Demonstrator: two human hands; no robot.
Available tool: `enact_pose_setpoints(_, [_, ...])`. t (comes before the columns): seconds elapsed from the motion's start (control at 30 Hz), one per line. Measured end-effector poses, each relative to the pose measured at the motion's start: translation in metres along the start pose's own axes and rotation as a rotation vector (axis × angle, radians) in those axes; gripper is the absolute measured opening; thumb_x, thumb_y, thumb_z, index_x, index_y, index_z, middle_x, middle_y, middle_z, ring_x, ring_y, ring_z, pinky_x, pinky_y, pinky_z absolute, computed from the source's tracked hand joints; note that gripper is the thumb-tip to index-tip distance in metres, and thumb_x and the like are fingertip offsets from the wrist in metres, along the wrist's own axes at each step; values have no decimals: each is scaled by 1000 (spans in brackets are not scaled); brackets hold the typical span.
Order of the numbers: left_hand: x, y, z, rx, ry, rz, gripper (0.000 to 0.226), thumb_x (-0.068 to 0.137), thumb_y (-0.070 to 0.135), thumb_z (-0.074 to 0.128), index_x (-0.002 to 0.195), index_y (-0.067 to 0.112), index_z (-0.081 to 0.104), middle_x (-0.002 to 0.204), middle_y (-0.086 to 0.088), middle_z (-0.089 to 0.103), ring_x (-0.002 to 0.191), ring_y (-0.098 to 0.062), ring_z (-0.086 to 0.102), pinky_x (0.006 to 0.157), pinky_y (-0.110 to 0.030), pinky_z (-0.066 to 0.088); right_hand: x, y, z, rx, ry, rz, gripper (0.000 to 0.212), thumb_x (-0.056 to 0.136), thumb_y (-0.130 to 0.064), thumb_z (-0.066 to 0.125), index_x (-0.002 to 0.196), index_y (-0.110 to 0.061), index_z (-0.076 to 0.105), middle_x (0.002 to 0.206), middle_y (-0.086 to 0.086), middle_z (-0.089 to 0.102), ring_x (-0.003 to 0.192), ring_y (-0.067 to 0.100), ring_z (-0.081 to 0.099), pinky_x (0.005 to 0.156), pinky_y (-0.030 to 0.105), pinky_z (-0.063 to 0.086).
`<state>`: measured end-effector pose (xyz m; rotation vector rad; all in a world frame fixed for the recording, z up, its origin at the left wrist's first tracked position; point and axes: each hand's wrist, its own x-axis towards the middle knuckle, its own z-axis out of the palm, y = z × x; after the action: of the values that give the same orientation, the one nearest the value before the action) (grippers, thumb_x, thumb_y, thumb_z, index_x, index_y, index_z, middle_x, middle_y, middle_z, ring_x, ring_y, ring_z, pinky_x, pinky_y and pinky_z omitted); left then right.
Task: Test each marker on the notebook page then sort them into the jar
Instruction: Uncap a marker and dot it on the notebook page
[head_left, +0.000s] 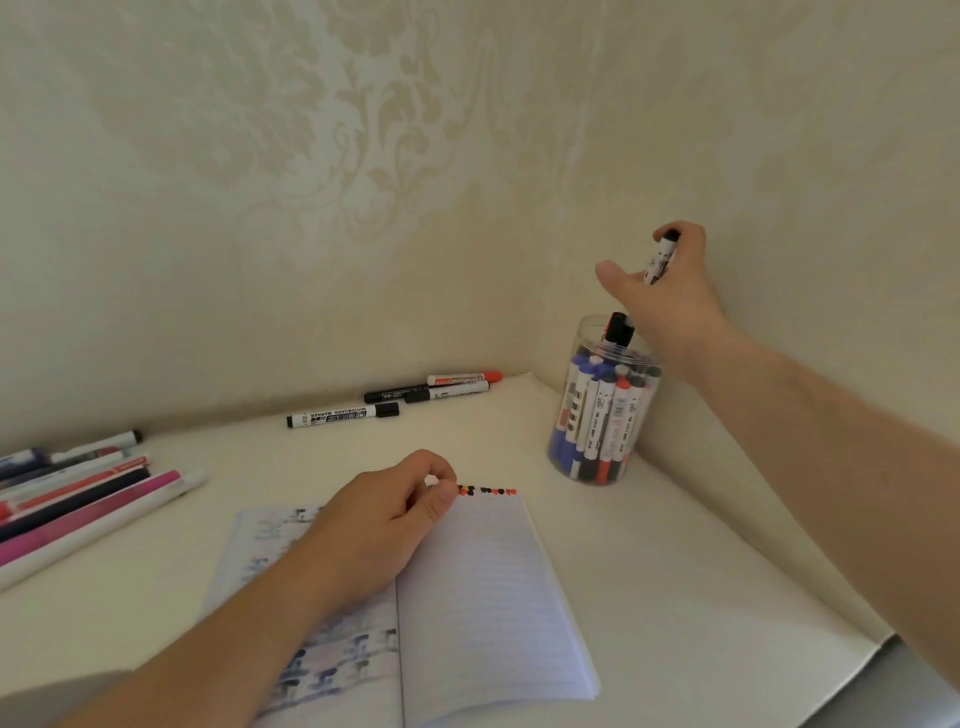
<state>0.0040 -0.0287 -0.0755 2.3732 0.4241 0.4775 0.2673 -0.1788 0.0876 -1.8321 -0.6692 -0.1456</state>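
Spanning the frame bottom, white table (649, 561) sits in a wallpapered corner. Notebook (493, 587) lies open near the front edge, right page blank apart from a row of red and black test dots (488, 490) along its top edge, left page covered in marks. Jar (605, 410), clear plastic, stands in the corner right of the notebook, packed with upright markers. Left hand (384, 519) rests on the notebook, fingers curled loosely, holding nothing. Right hand (662, 291) is above the jar, gripping a black-capped marker (661, 258) tilted cap-down over the opening. Pen pile (78, 488) lies at far left; four loose markers (395, 400) lie along the back wall.
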Motion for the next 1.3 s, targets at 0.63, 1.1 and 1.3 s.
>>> enact_pose_setpoints(0.63, [39, 90, 10, -78, -259, -315, 79, 81, 60, 75, 142, 44, 29, 122, 1, 47, 89, -27, 72, 71, -42, 65, -67, 21, -12, 81, 80, -116, 16, 107, -36, 45, 110, -38, 60, 95, 7, 66, 81, 15, 63, 76, 39, 54])
enact_pose_setpoints(1.1, [40, 88, 69, -440, 189, 174, 106, 57, 28, 102, 142, 46, 42, 132, 28, 59, 124, 9, 55, 97, -9, 46, -141, -10, -46, 614, 130, -170, 24, 105, -17, 49, 86, -20, 63, 69, 4, 64, 72, 28, 63, 66, 37, 52])
enact_pose_setpoints(1.3, [37, 96, 66, -524, 238, 180, 101, 57, 18, 101, 138, 43, 46, 127, 21, 65, 117, 2, 63, 98, -24, 55, -150, 0, -62, -285, -125, -345, 19, 79, -52, 76, 81, -35, 69, 63, -14, 51, 57, 7, 47, 51, 16, 35])
